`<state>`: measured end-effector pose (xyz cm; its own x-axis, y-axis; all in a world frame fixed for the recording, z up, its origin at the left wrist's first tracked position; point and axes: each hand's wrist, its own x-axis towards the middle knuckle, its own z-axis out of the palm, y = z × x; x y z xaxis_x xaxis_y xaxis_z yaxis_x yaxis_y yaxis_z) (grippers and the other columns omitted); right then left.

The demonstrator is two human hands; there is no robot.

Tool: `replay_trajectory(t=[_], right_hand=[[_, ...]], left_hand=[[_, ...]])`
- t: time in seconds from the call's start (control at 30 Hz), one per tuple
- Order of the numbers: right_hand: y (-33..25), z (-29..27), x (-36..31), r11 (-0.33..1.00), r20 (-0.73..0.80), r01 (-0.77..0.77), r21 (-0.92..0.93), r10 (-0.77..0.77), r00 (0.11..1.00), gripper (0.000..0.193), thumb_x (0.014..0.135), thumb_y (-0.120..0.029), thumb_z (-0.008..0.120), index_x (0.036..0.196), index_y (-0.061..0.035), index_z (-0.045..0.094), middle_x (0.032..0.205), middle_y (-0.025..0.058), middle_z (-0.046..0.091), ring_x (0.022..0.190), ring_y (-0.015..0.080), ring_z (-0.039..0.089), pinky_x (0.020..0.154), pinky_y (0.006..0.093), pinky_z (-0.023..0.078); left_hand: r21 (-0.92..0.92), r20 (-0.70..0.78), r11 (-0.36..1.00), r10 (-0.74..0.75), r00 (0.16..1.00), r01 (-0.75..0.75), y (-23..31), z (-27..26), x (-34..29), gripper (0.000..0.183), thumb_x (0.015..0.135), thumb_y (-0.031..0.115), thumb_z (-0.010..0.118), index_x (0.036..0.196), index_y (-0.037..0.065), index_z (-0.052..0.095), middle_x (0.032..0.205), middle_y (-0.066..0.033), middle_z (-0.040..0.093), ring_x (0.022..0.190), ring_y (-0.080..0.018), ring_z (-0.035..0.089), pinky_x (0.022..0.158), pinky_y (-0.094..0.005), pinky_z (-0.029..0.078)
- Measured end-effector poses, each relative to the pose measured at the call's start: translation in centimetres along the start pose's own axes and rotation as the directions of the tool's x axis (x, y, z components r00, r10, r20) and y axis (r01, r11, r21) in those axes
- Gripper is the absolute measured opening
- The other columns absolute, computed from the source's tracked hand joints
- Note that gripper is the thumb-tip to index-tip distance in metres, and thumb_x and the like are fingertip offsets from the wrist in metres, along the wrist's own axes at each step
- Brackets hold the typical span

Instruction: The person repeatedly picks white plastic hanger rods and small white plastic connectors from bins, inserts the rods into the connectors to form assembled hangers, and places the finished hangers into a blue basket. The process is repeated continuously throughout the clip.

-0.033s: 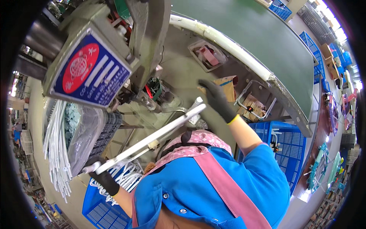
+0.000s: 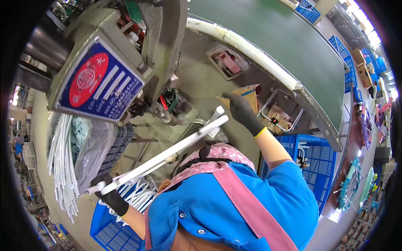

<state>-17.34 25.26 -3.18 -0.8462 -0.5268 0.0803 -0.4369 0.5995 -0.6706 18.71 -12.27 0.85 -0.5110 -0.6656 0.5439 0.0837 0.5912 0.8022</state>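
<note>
Your left hand (image 2: 114, 200), at 8 o'clock, grips the white frame (image 2: 166, 154), which slants up toward 2 o'clock; there your right hand (image 2: 244, 113) is empty, fingers extended, just beyond its tip.

A heavy machine (image 2: 97, 26) and crates (image 2: 115, 239) indicate a workshop.

Smooth, glossy white tubing (image 2: 167, 153); rough grey metal machine (image 2: 122, 47); crinkled clear plastic bag (image 2: 98, 140)

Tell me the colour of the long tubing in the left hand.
Mostly white tubing; head view shows it best.
</note>
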Motion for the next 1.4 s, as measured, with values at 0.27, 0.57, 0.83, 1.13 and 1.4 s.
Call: replay_trajectory(t=[0.27, 0.57, 0.83, 1.13, 1.4], right_hand=[[2.4, 2.4, -2.4, 0.943, 0.328, 0.167, 0.289, -0.262, 0.908, 0.022, 0.074, -0.02, 0.073, 0.09, -0.0049, 0.07, 0.079, 0.0187, 0.066, 0.066, 0.0294, 0.065, 0.06, 0.037, 0.049], [-0.7, 4.2, -7.1, 0.971, 0.398, 0.229, -0.068, -0.184, 0.899, 0.024, 0.07, -0.028, 0.073, 0.091, -0.0148, 0.073, 0.084, 0.0114, 0.07, 0.076, 0.0331, 0.067, 0.066, 0.0396, 0.052], [-4.5, 0.8, -6.0, 0.849, 0.433, 0.377, -0.369, -0.202, 0.879, 0.033, 0.065, -0.035, 0.076, 0.092, -0.0143, 0.073, 0.079, 0.0109, 0.069, 0.071, 0.0311, 0.066, 0.061, 0.0413, 0.05], [-1.2, 1.7, -9.2, 0.829, 0.37, 0.346, -0.44, -0.184, 0.911, 0.023, 0.07, -0.032, 0.071, 0.088, -0.0174, 0.071, 0.077, 0.0092, 0.068, 0.068, 0.0294, 0.066, 0.059, 0.0396, 0.05], [-1.9, 2.1, -9.7, 0.831, 0.388, 0.344, -0.436, -0.171, 0.906, 0.02, 0.072, -0.03, 0.068, 0.088, -0.0182, 0.07, 0.072, 0.0091, 0.065, 0.064, 0.0291, 0.064, 0.055, 0.0388, 0.048]], left_hand=[[-0.232, 0.046, 0.7, -0.685, 0.727, 0.675, -14.1, -3.4, -3.9, 0.03, 0.089, 0.025, 0.057, 0.112, 0.006, 0.053, 0.106, -0.0098, 0.055, 0.097, -0.0212, 0.054, 0.087, -0.0356, 0.044], [0.305, -0.131, 0.874, -0.355, 0.926, 0.378, -4.8, -3.3, 7.0, 0.017, 0.086, 0.02, 0.064, 0.094, 0.005, 0.065, 0.079, -0.0116, 0.066, 0.069, -0.0219, 0.063, 0.064, -0.0321, 0.048], [0.668, 0.15, 0.718, -0.39, 0.908, 0.198, -14.7, -3.0, 18.8, 0.022, 0.069, 0.018, 0.072, 0.088, 0.008, 0.066, 0.091, -0.0156, 0.066, 0.088, -0.0346, 0.063, 0.076, -0.0441, 0.048], [0.431, 0.227, 0.866, -0.375, 0.899, 0.253, -19.4, -3.6, 22.1, 0.023, 0.063, 0.024, 0.076, 0.073, 0.006, 0.065, 0.073, -0.012, 0.063, 0.071, -0.0268, 0.062, 0.068, -0.0378, 0.049], [0.682, -0.041, 0.673, -0.356, 0.933, 0.287, -20.8, -4.7, 24.1, 0.02, 0.074, 0.014, 0.059, 0.091, 0.007, 0.068, 0.097, -0.017, 0.068, 0.094, -0.0316, 0.065, 0.086, -0.0377, 0.049]])
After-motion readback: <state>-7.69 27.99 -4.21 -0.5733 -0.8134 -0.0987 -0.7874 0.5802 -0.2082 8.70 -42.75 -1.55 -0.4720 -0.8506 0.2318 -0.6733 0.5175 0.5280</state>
